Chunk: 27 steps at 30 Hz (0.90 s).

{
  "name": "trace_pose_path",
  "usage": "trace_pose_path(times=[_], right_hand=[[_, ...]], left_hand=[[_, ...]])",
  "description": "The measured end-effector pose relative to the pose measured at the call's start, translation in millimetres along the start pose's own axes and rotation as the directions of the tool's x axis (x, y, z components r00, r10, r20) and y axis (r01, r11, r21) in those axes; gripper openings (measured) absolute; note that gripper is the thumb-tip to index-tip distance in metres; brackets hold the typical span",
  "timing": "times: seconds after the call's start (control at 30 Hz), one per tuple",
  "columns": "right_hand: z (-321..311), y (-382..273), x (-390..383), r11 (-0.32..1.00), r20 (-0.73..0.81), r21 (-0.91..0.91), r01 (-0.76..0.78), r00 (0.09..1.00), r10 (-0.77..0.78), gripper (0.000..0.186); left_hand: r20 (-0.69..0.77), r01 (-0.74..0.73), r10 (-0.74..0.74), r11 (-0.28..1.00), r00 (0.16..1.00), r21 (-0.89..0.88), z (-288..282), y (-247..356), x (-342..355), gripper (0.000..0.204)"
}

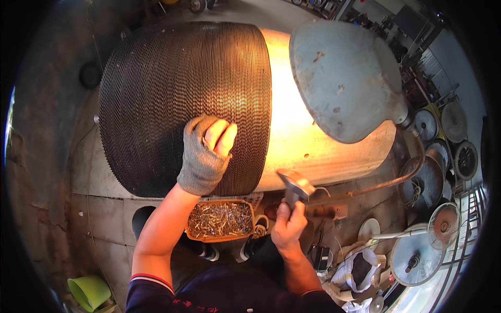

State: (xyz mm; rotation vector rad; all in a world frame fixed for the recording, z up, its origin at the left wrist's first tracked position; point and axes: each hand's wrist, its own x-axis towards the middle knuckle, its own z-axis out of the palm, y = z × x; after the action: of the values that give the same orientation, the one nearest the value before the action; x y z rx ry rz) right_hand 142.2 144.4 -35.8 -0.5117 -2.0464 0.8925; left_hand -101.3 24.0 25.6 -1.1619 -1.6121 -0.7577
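Note:
A large pale drum (323, 161) lies in front of me, its left part wrapped in tightly packed dark toothed strips (156, 88). My left hand (206, 154), in a grey glove with bare fingertips, is over the right part of the strips. Its fingers are curled closed, and what they may hold is hidden. My right hand (289, 227) grips a hammer (295, 185) by its handle, the metal head raised before the drum's near edge. Below the left hand, an orange tray (219, 239) holds many small nails or pins.
A grey-blue lamp shade (347, 78) on a bent arm (412, 172) covers the drum's right side. Fan parts and round discs (417, 255) crowd the right, beside a white sack (360, 268). A green bucket (88, 292) sits at lower left. My shoes (261, 227) flank the tray.

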Motion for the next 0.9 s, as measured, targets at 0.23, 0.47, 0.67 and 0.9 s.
trace_pose_path(times=[0.23, 0.47, 0.67, 0.9], right_hand=[[15, 6, 18, 0.98, 0.108, -0.144, -0.135, 0.983, 0.151, 0.017], [12, -12, 31, 0.971, -0.028, -0.226, 0.075, 0.996, -0.083, 0.03], [-6, -16, 16, 0.991, -0.012, 0.132, -0.032, 0.999, 0.033, 0.018], [25, 34, 15, 0.962, 0.111, -0.232, -0.144, 0.978, 0.174, 0.022]], left_hand=[[-0.018, 0.046, -0.046, 0.999, 0.999, -0.009, 1, -3, 5, 0.043], [0.016, 0.054, -0.054, 0.999, 0.998, 0.007, 0, -3, 12, 0.046], [-0.013, 0.089, -0.088, 0.987, 0.996, 0.134, 9, -1, 21, 0.032], [0.05, 0.103, -0.119, 0.963, 0.992, 0.248, 8, -7, 35, 0.026]])
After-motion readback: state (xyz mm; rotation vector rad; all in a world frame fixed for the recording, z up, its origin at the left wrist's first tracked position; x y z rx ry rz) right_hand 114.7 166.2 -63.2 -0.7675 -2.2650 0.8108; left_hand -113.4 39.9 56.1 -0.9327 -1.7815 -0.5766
